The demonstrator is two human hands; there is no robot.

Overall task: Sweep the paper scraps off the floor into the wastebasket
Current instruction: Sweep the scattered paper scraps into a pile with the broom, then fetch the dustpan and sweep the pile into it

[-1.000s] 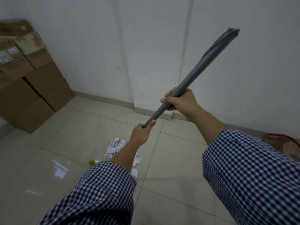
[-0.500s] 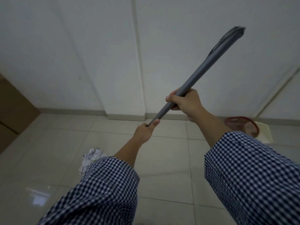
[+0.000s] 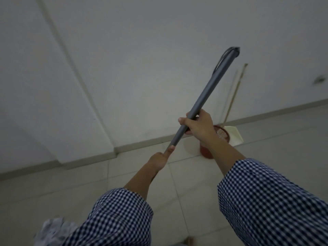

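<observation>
Both hands grip a grey broom handle above a tiled floor.

Nearest, a blurred heap of paper scraps lies bottom left beside the checked sleeve. The left hand wraps the handle low, the right hand higher. Beyond, the reddish mesh wastebasket stands by the wall, touching a cream dustpan.

Dim, flat, bluish indoor light; motion blur throughout, wide-angle bending at edges.

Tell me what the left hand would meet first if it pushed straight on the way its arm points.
Probably the right hand higher on the broom handle, since the left hand points up that handle. Depth is unclear.
</observation>
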